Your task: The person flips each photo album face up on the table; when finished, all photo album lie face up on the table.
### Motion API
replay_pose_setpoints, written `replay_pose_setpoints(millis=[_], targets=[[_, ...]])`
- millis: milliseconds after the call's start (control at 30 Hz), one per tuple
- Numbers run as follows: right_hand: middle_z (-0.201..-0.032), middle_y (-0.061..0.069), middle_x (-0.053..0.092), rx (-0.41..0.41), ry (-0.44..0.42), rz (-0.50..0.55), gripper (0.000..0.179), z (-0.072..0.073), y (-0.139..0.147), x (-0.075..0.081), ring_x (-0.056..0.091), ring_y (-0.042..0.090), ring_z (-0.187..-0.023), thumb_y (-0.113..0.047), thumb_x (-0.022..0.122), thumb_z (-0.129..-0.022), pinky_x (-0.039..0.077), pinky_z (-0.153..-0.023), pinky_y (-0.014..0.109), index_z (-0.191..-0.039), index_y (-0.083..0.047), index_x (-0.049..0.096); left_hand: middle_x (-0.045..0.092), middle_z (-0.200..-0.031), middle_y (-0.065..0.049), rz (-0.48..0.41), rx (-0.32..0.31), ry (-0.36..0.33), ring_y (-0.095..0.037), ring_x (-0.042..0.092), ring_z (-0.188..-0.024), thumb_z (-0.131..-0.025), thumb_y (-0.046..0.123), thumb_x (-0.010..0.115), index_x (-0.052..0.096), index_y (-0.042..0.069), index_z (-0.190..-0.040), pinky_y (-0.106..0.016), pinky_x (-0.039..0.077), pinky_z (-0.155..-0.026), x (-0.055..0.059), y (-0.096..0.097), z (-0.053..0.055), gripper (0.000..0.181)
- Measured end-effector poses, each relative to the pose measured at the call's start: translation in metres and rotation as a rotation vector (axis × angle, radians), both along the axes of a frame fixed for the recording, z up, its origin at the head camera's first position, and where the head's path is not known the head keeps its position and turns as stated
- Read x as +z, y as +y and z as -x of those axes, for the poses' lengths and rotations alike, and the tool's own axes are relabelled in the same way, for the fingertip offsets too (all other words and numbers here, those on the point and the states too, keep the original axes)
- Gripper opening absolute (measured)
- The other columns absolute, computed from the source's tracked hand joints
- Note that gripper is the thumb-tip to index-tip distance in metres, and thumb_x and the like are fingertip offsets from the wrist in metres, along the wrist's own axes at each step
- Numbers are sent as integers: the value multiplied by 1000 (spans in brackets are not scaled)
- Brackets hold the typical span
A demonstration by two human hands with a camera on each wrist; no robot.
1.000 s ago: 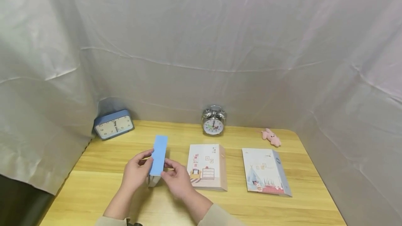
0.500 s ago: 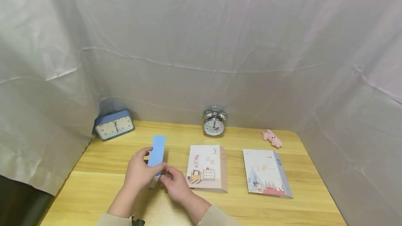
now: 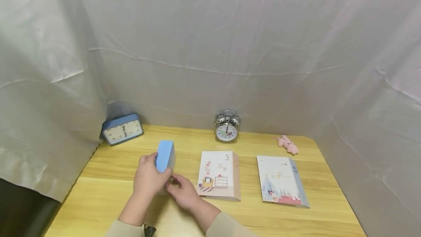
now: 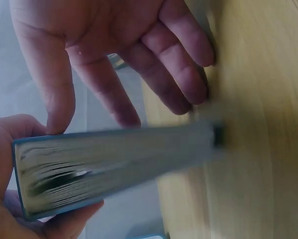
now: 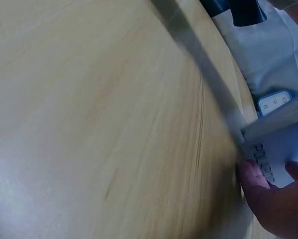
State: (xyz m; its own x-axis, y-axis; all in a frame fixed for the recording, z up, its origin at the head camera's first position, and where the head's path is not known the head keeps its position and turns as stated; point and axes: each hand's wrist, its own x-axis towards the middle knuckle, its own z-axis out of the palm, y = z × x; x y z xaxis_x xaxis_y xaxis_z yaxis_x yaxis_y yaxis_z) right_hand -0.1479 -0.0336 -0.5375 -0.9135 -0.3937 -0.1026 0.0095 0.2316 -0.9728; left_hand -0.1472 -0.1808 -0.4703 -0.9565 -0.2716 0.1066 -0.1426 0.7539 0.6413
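A thick photo album (image 3: 163, 157) with a blue spine stands on edge, spine up, at the left of the table. My left hand (image 3: 149, 178) grips it over the spine, thumb on one cover and fingers on the other. At its near right side my right hand (image 3: 185, 193) touches the cover with its fingertips. In the left wrist view, the page edges of the album (image 4: 109, 167) face the camera, and the right hand (image 4: 124, 55) has loosely extended fingers. Large dark lettering marks the pale cover (image 5: 278, 154) in the right wrist view.
Two flat booklets with room drawings, a beige-edged one (image 3: 215, 175) and a blue-edged one (image 3: 279, 180), lie to the right. Behind are a blue clock (image 3: 122, 130), a silver twin-bell alarm clock (image 3: 227, 127) and a pink plush rabbit (image 3: 288, 145). Grey curtains (image 3: 210, 46) enclose the table.
My left hand has come forward over the spine's near part. The album has turned so its right cover shows more. My right hand has shifted slightly left and stays at the near lower corner.
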Motion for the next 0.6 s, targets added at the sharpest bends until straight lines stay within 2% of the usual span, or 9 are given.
replay_pose_setpoints(millis=[133,200,400,467,600], targets=[[-144,29,58,13,-34,42,59,1,1,0,71,21,-87,-30,71,-100,60,-75,31,-149,0,57,54,-131,-34,-17,9,13,-49,63,-108,-85,25,76,53,-13,-145,-66,56,-92,-1,0,0,75],[-144,29,59,19,-37,49,59,1,1,-1,70,16,-87,-29,71,-100,59,-74,27,-149,0,57,54,-132,-34,-27,10,11,-49,62,-111,-85,25,77,53,-13,-145,-66,55,-94,-1,0,-1,75],[-143,28,60,26,-43,79,57,2,1,-3,69,19,-76,-26,71,-101,56,-66,27,-150,0,57,54,-133,-34,-62,21,19,-48,61,-113,-84,24,76,53,-13,-145,-65,54,-97,0,-2,-1,75],[-144,30,58,30,-47,87,57,2,1,-3,71,23,-80,-25,71,-101,58,-68,28,-151,0,55,55,-135,-34,-86,32,26,-49,61,-115,-83,24,76,53,-13,-145,-66,54,-97,-1,-4,0,76],[-147,32,56,30,-66,110,59,1,1,0,69,38,-114,-22,70,-102,62,-80,37,-152,2,52,54,-137,-34,-143,55,30,-50,60,-119,-84,23,76,52,-13,-146,-66,55,-98,0,-7,-1,76]])
